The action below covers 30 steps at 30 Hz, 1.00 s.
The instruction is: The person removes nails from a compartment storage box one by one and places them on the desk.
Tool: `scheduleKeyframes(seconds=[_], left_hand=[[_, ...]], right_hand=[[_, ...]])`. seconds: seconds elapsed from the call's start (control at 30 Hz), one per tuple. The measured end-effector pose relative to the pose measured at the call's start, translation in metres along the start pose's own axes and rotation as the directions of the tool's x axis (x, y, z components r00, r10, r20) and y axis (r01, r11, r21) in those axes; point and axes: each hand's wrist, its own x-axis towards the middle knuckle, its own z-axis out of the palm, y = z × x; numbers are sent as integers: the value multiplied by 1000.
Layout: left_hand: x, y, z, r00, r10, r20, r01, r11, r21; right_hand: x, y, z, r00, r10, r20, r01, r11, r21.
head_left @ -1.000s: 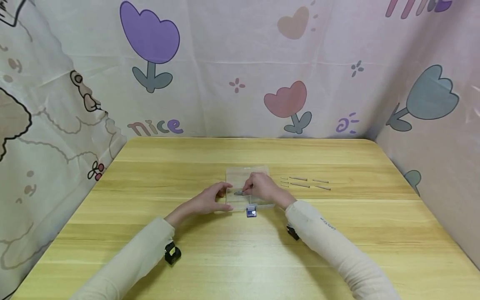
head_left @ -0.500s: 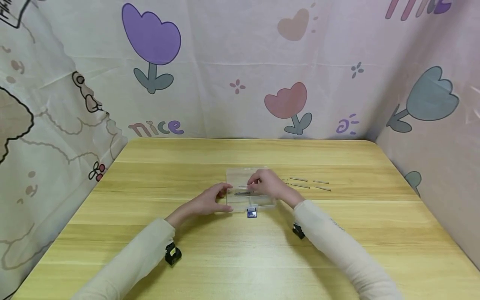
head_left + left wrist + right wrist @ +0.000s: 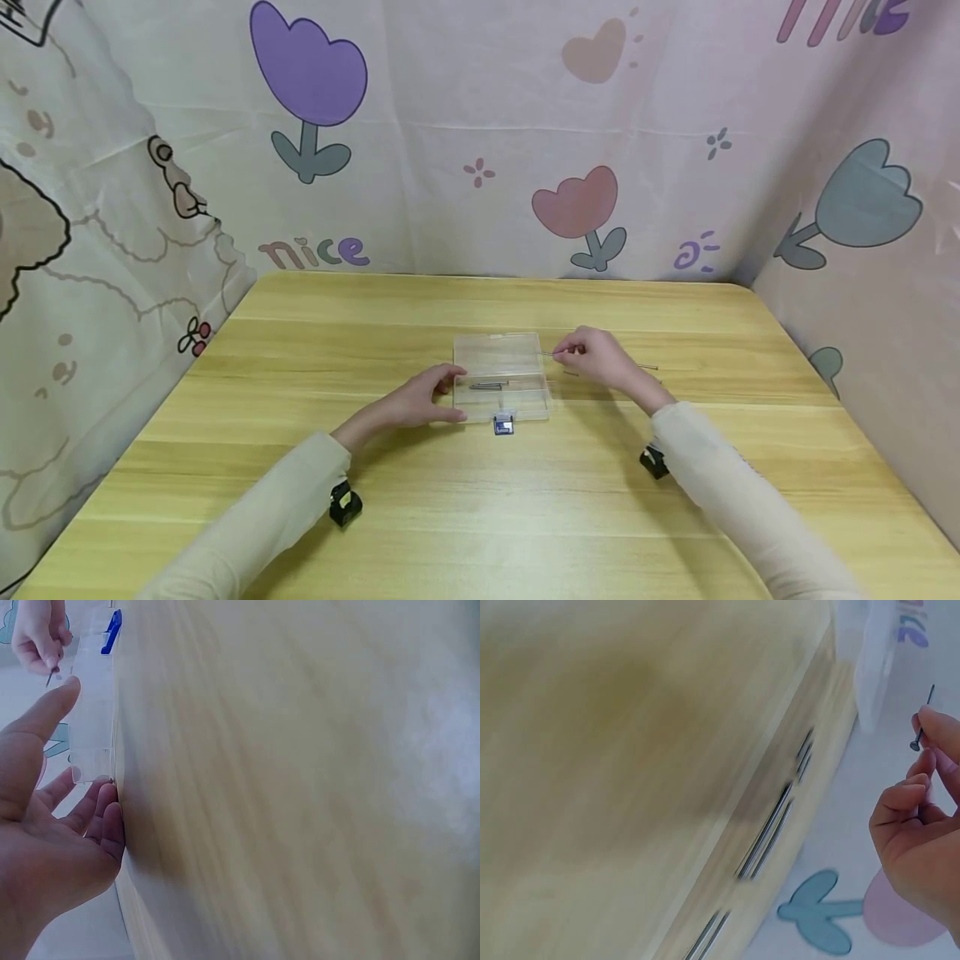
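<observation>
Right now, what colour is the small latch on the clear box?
Blue; the latch shows best in the head view.

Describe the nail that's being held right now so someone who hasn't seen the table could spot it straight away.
Start at the clear plastic box in the middle of the wooden table, steadied by the left hand. Just right of the box's far corner, the right hand pinches a thin nail. Unlike the nails lying on the table or in the box, it is lifted in the fingertips.

Long cream sleeves on both arms, a small black camera unit strapped under each wrist.
</observation>
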Motion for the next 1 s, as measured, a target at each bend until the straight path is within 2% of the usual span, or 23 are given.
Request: scheduleKeyframes(seconds=[0.23, 0.6, 0.83, 1.0], left_hand=[[0, 0, -1, 1000, 9, 5, -9, 1000, 5], [0, -1, -1, 1000, 12, 4, -12, 1000, 2], [1, 0, 0, 1000, 4, 6, -4, 1000, -5], [0, 0, -1, 1000, -2, 3, 2, 1000, -5]], right_hand=[[-18, 20, -18, 999, 10, -38, -11, 999, -50], [-43, 47, -35, 999, 30, -24, -32, 994, -103], [-62, 62, -44, 997, 66, -50, -72, 987, -140], [-73, 71, -47, 994, 105, -32, -108, 983, -145]])
